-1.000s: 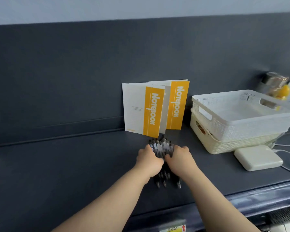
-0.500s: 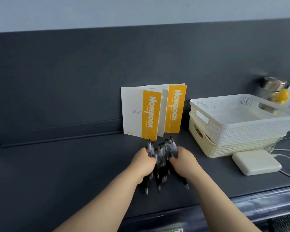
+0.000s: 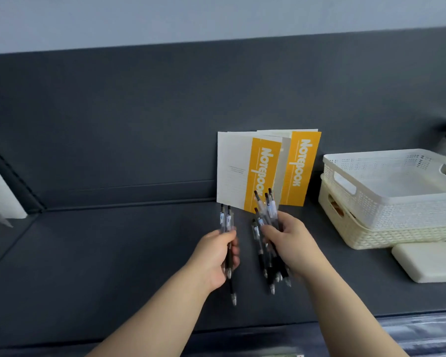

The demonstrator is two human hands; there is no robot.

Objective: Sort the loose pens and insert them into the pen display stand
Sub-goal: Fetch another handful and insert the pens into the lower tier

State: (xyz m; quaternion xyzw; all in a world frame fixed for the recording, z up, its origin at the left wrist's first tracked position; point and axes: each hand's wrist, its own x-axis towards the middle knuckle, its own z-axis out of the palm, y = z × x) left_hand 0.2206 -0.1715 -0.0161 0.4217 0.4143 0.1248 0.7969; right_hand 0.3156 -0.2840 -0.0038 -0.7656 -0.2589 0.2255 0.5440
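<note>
My left hand (image 3: 215, 256) grips two clear black-tipped pens (image 3: 226, 222), lifted over the dark shelf, their clicker ends pointing away from me. My right hand (image 3: 290, 243) grips a fanned bundle of several pens (image 3: 267, 207) of the same kind, just right of the left hand. Their tips stick out below the hand. The two hands are apart. No pen display stand is in view.
Two yellow-and-white notebooks (image 3: 258, 173) lean against the dark back wall right behind the pens. Two stacked perforated baskets (image 3: 386, 199) stand at the right, with a white flat box (image 3: 430, 261) in front of them. The shelf's front edge (image 3: 242, 328) runs below my forearms.
The single bundle held between both hands has split: my left hand pulled two pens off to the left, my right hand kept the rest. The camera view shifted to the left.
</note>
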